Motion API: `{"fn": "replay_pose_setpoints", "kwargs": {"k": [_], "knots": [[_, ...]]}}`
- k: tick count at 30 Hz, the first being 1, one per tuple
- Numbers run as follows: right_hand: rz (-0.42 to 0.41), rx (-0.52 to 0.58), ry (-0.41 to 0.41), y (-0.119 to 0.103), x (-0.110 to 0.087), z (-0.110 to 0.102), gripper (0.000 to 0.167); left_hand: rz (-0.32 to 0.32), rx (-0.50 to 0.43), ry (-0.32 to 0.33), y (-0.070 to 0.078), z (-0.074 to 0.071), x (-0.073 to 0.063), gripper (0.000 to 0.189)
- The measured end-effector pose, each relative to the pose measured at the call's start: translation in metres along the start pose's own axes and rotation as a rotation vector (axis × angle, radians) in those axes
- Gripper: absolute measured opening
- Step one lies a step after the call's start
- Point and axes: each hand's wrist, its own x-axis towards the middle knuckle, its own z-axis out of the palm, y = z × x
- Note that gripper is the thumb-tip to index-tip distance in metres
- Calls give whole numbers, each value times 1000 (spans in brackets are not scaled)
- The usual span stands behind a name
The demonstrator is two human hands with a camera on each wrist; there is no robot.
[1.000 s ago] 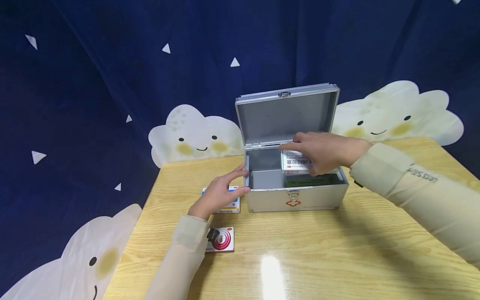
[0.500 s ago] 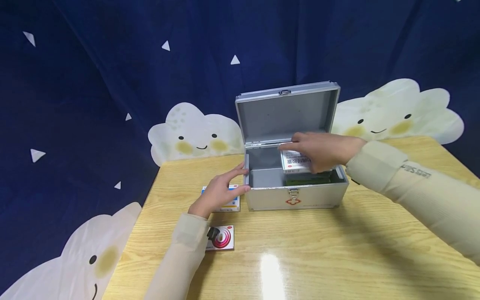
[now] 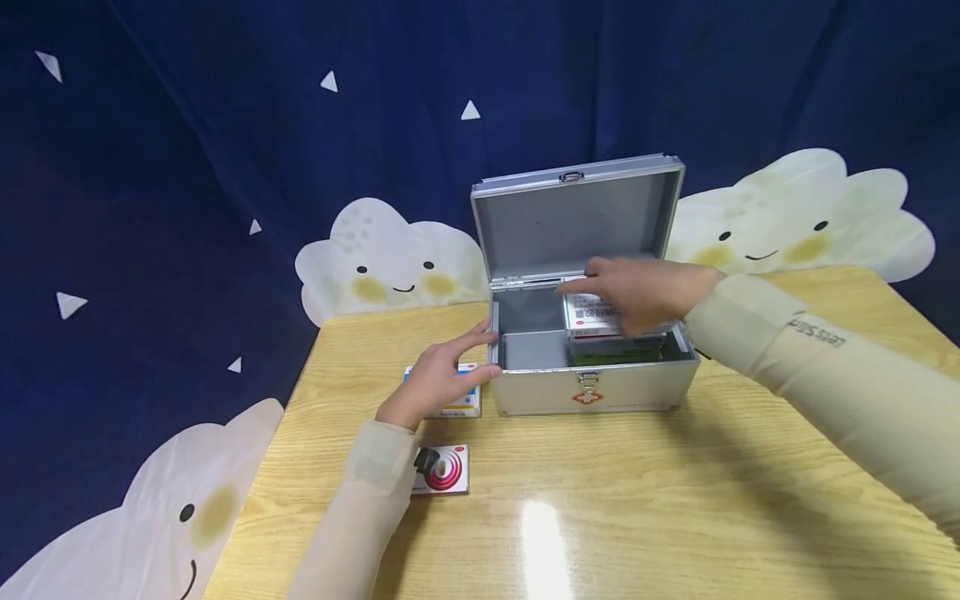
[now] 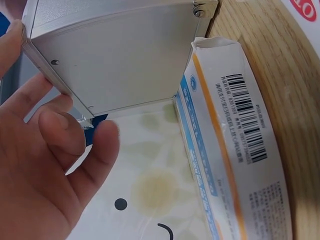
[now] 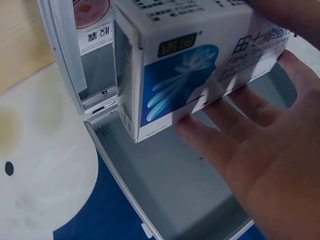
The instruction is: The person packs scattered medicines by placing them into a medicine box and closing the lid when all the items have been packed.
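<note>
A silver first-aid case [image 3: 540, 393] with a red cross stands on the table, its lid [image 3: 577, 225] raised. My right hand [image 3: 648, 292] grips a white medicine box [image 3: 588, 315] over the case's right half. In the right wrist view, that medicine box [image 5: 175, 80] shows a blue panel with a lotus, fingers along one edge and thumb on the opposite side. A green item [image 3: 618, 357] lies below it inside. At the case's left rim, my left hand [image 3: 438, 383] rests with its index finger and thumb stretched out against the edge.
Beside the case, partly behind the left hand, lies a blue, white and orange medicine box [image 4: 230, 135]. Nearer me is another medicine box [image 3: 453, 471] with red rings, partly covered by the left wrist. A navy curtain [image 3: 390, 83] hangs behind the wooden table [image 3: 637, 500].
The head view has tilted slightly. My right hand has lifted the medicine box a little, and more of the case's inside shows beneath it. My left hand keeps its place at the rim.
</note>
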Motion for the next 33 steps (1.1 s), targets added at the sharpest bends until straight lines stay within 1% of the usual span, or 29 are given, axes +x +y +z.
{"fn": "replay_pose_setpoints", "kwargs": {"k": [3,9,13,17,20,22,24,28,33], "knots": [[18,18,-17,2,2,0,96,4,1,2,1,1,1,57],[67,-2,-50,-2,10,3,92,-4,-14,-1,-2,0,-1,58],[75,4,-71,-2,13,5,93,-4,-13,-1,-3,1,0,57],[82,15,-73,0,14,6,95,2,-6,0,-2,1,1,60],[75,6,-57,2,15,6,93,8,-5,-3,-1,0,2,60],[58,-26,-37,4,16,7,90,8,-4,-5,-1,0,3,60],[42,-80,-11,5,16,8,88,8,-6,-7,-1,0,3,60],[22,-174,22,6,18,11,87,-2,-1,-11,-1,0,4,59],[7,-192,22,5,22,12,86,-5,2,-12,-2,-1,3,58]]}}
